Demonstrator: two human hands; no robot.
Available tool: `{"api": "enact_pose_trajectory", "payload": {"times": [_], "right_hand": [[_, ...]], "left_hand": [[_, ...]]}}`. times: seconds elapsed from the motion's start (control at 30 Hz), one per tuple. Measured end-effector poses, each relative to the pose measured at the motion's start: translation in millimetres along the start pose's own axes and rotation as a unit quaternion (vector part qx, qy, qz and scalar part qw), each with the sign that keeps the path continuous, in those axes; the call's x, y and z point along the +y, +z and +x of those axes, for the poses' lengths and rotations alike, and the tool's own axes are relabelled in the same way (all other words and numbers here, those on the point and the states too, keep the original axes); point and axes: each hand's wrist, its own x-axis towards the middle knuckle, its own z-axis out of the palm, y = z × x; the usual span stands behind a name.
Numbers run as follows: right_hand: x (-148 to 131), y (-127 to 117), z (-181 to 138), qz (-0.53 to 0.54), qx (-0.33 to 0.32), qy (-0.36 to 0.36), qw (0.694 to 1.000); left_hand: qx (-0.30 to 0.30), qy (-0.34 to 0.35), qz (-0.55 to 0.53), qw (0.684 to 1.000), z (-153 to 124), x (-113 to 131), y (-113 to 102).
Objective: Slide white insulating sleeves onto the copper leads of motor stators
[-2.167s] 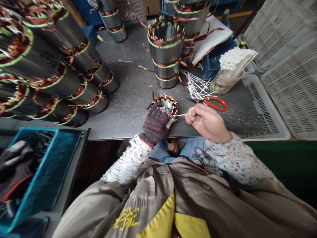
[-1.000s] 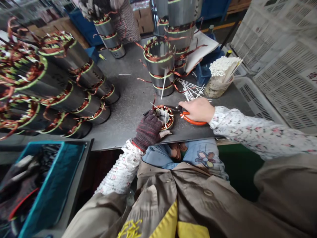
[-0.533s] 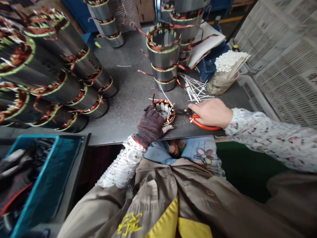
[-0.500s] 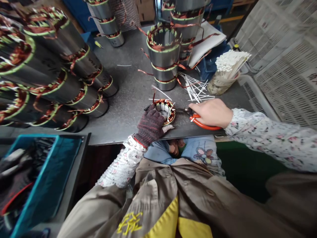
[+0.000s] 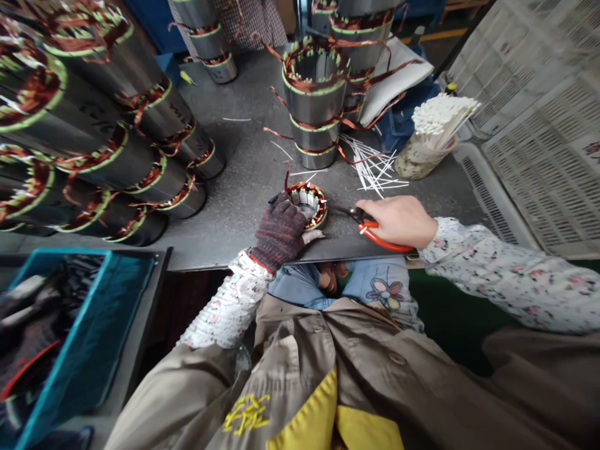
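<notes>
Maroon knit glove on your left hand, frame centre: grip pinching left side of round copper-wound metal ring, flat on dark grey metal table. Your bare right hand, right of centre: grip wrapped round orange-handled scissors, blades just beside ring. Thin white sticks scattered beyond, upper right.

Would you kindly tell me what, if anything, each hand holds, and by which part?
The right hand holds the scissors by their orange handles. The gloved left hand covers the left side of the copper-wound ring; any grip is hidden.
</notes>
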Motion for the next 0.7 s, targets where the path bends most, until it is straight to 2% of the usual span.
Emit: {"api": "enact_pose_trajectory", "payload": {"times": [0.07,0.17,0.23,0.3,0.33,0.4,0.47,0.53,0.6,0.7], "right_hand": [[25,16,-1,0.058,0.010,0.060,0.996],[59,47,-7,0.124,0.049,0.083,0.988],[67,68,-13,0.127,0.143,0.096,0.977],[62,88,-20,0.123,0.236,0.098,0.959],[56,96,-22,0.124,0.261,0.091,0.953],[45,107,-26,0.121,0.288,0.074,0.947],[40,113,-28,0.113,0.301,0.064,0.945],[41,115,-27,0.108,0.312,0.058,0.942],[44,115,-25,0.115,0.317,0.054,0.940],[44,113,-24,0.133,0.310,0.058,0.939]], "left_hand": [[0.008,-0.011,0.010,1.000,-2,-13,-1],[0.052,-0.057,0.054,0.996,2,-29,-9],[0.101,-0.083,0.081,0.988,17,-35,-22],[0.148,-0.083,0.078,0.982,49,-35,-41],[0.161,-0.075,0.064,0.982,70,-35,-52],[0.153,-0.069,0.034,0.985,118,-36,-72],[0.086,-0.086,0.023,0.992,166,-40,-84],[0.042,-0.095,0.016,0.994,203,-46,-86],[0.031,-0.111,0.011,0.993,222,-50,-81],[0.063,-0.124,0.004,0.990,218,-52,-65]]}}
